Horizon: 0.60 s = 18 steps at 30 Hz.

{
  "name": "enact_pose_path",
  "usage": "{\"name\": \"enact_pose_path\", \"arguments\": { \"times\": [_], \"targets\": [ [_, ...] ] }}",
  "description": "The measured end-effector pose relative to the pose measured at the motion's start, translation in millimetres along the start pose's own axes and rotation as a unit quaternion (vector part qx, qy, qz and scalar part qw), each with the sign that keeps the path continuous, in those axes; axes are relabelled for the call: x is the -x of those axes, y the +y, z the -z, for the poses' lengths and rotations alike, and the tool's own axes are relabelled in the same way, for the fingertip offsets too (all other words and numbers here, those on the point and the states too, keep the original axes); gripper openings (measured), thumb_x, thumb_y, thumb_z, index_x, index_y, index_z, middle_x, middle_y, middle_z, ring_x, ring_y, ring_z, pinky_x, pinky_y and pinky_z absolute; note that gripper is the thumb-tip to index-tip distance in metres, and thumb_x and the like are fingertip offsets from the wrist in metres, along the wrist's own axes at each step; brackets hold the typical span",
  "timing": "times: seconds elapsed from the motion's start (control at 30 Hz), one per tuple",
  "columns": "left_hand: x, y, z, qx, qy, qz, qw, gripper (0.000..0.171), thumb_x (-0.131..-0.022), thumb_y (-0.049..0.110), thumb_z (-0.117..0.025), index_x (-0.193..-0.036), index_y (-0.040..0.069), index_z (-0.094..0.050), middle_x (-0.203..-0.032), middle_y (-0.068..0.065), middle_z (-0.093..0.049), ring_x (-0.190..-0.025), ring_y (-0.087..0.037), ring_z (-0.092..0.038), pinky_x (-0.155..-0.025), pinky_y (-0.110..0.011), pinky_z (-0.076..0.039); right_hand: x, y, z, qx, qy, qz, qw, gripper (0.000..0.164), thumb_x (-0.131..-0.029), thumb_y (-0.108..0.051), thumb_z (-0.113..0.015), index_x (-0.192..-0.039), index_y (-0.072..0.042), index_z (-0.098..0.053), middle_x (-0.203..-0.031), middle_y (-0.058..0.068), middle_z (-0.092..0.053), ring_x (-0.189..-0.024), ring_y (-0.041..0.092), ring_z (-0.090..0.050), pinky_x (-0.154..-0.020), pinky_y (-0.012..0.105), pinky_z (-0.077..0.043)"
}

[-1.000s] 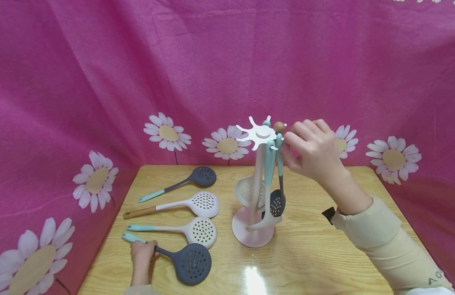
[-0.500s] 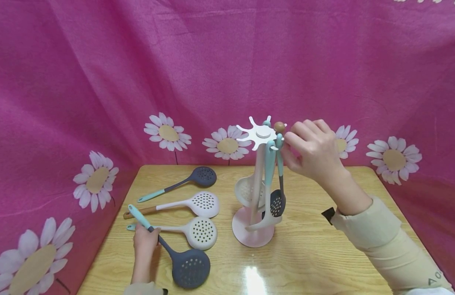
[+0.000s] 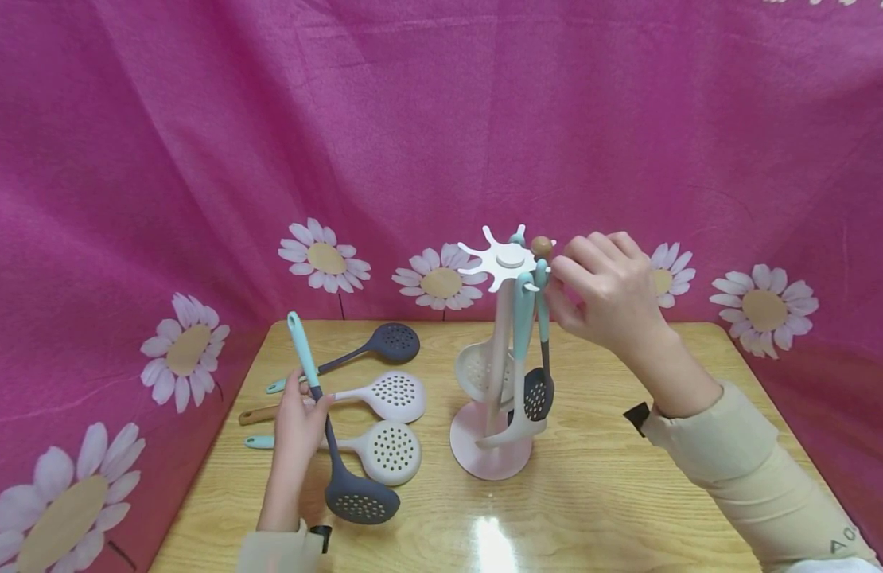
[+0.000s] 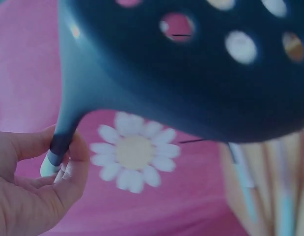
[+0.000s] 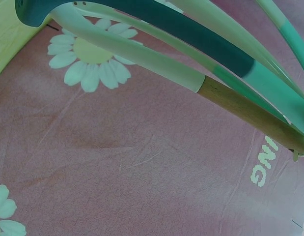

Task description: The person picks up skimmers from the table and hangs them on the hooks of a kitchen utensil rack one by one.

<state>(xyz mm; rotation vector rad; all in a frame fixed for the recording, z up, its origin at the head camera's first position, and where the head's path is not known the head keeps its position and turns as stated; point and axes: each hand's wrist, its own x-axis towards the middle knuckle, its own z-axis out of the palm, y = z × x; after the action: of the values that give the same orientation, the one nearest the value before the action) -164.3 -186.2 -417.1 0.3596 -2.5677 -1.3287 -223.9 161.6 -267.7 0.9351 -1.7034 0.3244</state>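
Note:
A dark grey skimmer (image 3: 355, 500) with a turquoise handle hangs tilted above the table. My left hand (image 3: 300, 426) grips its stem just below the turquoise part. In the left wrist view, thumb and fingers close around the skimmer's (image 4: 107, 78) neck. My right hand (image 3: 604, 293) is raised beside the top of a utensil rack (image 3: 490, 465), fingers bent. Its fingertips lie at a turquoise-handled slotted utensil (image 3: 544, 318), but their exact contact is hidden. A pale ladle-like utensil (image 3: 520, 382) and a brown-handled utensil (image 3: 542, 247) also hang there.
Three skimmers lie on the table (image 3: 613, 493) at left: a dark one (image 3: 397, 342), a white one (image 3: 394, 396) with a wooden handle, and a cream one (image 3: 391, 454). A pink flowered cloth (image 3: 441, 143) encloses the back and sides.
My left hand has lifted the dark grey skimmer off the table, moving away from me, and its handle has swung upright. My right hand and the rack have stayed put.

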Motion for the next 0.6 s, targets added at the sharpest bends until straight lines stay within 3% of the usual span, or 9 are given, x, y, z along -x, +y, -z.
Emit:
{"name": "enact_pose_path", "arguments": {
  "times": [0.3,0.6],
  "targets": [
    [-5.3,42.4,2.4,-0.01,0.002,-0.09,0.9959,0.054,-0.086,0.002,-0.059,-0.134,0.003,-0.035,-0.101,-0.016,-0.049,-0.074,-0.023,-0.051,-0.061,-0.031,-0.042,0,0,0,-0.001,0.004,0.001,1.0,0.017,-0.076,-0.011,-0.047,-0.059,-0.006,-0.046,-0.058,0.006,-0.044,-0.05,0.024,-0.04,-0.053,0.04,-0.035],
    [-14.2,73.7,-0.4,-0.028,0.023,-0.19,0.981,0.052,-0.083,0.0,-0.061,-0.131,0.004,-0.04,-0.101,-0.015,-0.051,-0.079,-0.026,-0.051,-0.064,-0.034,-0.043,0,-1,-1,-0.002,0.007,0.0,1.0,0.017,-0.076,-0.011,-0.047,-0.06,-0.005,-0.047,-0.058,0.006,-0.044,-0.05,0.024,-0.04,-0.052,0.039,-0.035]
  ]
}}
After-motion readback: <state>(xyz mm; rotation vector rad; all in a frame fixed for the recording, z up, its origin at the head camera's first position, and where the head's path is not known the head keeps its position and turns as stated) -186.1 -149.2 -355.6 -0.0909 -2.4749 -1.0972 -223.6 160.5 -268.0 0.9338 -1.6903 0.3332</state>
